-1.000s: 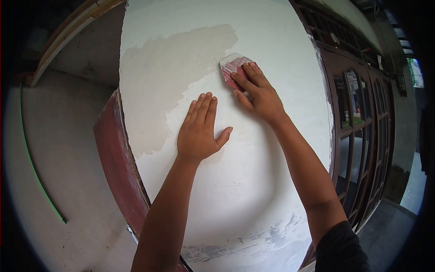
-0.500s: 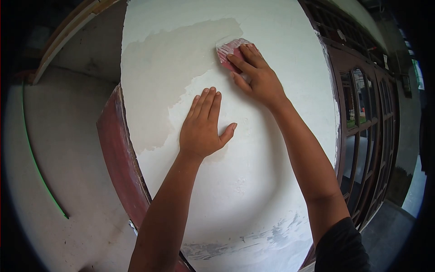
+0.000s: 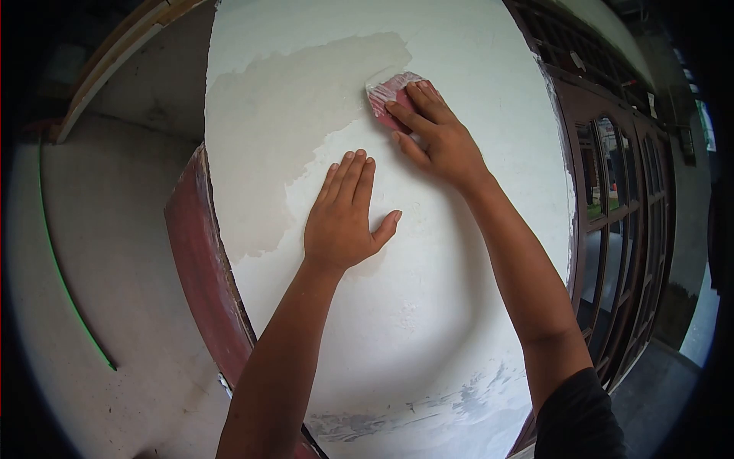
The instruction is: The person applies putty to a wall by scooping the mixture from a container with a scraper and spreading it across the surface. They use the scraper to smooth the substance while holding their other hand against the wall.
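Observation:
My right hand (image 3: 440, 138) presses a flat pink putty scraper (image 3: 380, 100), smeared with white paste, against the upper part of a white wall panel (image 3: 436, 252). Its fingers lie across the scraper's face and the thumb is at its lower edge. Lower and to the left, my left hand (image 3: 344, 206) rests flat on the panel with its thumb spread, holding nothing. Beyond its fingertips, a greyish-beige patch (image 3: 267, 122) with a ragged edge covers the panel's upper left. The scraper sits by the right edge of that patch.
A dark red board (image 3: 202, 252) borders the panel on the left, and past it a green strip (image 3: 61, 275) runs down a grey surface. On the right stands a dark wooden door (image 3: 604, 191) with glass panes. Grey smears (image 3: 459, 402) mark the panel's lower part.
My right hand and the scraper appear very slightly lower and to the right, with the whole view shifted slightly too. My left hand keeps its place on the panel.

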{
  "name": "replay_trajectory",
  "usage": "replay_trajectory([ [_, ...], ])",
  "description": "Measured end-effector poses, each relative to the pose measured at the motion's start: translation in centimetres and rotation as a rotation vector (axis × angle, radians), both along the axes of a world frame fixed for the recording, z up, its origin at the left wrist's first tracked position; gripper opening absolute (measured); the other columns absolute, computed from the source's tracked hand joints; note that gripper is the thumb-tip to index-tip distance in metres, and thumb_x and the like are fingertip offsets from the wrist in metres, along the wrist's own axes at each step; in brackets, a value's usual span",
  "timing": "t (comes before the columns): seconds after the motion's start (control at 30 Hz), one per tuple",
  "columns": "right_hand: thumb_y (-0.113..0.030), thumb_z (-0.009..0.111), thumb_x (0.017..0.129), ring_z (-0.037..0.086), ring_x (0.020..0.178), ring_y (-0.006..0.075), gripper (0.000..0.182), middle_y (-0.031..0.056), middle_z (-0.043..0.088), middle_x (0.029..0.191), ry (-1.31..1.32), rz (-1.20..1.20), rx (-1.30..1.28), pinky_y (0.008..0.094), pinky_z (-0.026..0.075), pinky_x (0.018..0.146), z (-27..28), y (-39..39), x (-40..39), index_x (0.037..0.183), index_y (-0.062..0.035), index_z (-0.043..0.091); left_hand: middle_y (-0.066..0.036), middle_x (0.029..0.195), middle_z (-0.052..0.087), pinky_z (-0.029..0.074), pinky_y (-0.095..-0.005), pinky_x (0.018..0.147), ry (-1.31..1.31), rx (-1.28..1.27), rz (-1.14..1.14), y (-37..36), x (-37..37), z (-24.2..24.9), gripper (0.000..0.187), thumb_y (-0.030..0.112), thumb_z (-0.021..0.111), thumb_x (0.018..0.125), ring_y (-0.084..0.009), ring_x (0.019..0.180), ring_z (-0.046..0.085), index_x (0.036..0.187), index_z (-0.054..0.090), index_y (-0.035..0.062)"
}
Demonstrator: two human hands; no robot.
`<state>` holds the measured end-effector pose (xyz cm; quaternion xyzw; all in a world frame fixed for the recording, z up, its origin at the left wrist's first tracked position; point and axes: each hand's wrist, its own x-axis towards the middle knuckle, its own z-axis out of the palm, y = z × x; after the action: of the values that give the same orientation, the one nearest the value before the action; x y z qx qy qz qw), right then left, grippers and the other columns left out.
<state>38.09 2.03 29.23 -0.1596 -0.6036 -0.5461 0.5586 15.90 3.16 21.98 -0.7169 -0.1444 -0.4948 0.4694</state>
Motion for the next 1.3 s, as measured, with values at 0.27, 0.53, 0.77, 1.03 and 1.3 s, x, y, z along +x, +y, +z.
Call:
replay_trajectory([
  [0.27,-0.024,0.073,0.089,0.054,0.138,0.0398,0.041,0.0235,0.059,0.145,-0.077,-0.063,-0.076,0.0466,0.041,0.119,-1.6,0.7,0.3,0.128,-0.0129,0.073,-0.025,0.153,0.048,0.037,-0.0517,0.120,-0.001,-0.003,-0.012,0.0,0.0,-0.1,0.074,0.030,0.075,0.088,-0.0406,0.145,0.046,0.145,0.049,-0.0091],
  [0.53,-0.024,0.072,0.091,0.054,0.137,0.0422,0.039,0.0247,0.059,0.144,-0.045,0.017,-0.006,0.0457,0.041,0.120,-0.2,-0.3,-1.0,0.128,-0.0128,0.072,-0.025,0.152,0.049,0.037,-0.0514,0.121,-0.005,-0.005,-0.014,0.1,0.0,0.0,0.073,0.029,0.074,0.088,-0.0408,0.144,0.046,0.145,0.049,-0.0091],
  [0.77,-0.024,0.072,0.091,0.054,0.137,0.0406,0.039,0.0250,0.061,0.141,-0.120,-0.054,-0.072,0.0461,0.040,0.120,0.1,1.0,-1.5,0.128,-0.0118,0.072,-0.026,0.151,0.050,0.037,-0.0512,0.120,-0.007,0.004,-0.019,0.0,-0.1,-0.1,0.072,0.029,0.075,0.088,-0.0404,0.144,0.047,0.144,0.050,-0.0087],
  [1.03,-0.023,0.072,0.090,0.053,0.138,0.0402,0.040,0.0244,0.060,0.143,-0.068,-0.075,-0.027,0.0478,0.040,0.120,-2.2,-0.3,0.9,0.129,-0.0124,0.072,-0.025,0.152,0.050,0.037,-0.0512,0.121,-0.014,0.003,-0.014,0.0,0.0,-0.1,0.071,0.028,0.074,0.088,-0.0399,0.145,0.046,0.144,0.051,-0.0086],
  [1.3,-0.024,0.072,0.091,0.054,0.137,0.0401,0.040,0.0252,0.062,0.139,-0.154,-0.044,-0.071,0.0466,0.039,0.121,-0.2,0.6,-1.7,0.129,-0.0111,0.072,-0.025,0.152,0.049,0.036,-0.0511,0.121,0.005,0.003,-0.014,0.0,-0.1,-0.1,0.071,0.028,0.073,0.089,-0.0398,0.145,0.046,0.145,0.049,-0.0083],
])
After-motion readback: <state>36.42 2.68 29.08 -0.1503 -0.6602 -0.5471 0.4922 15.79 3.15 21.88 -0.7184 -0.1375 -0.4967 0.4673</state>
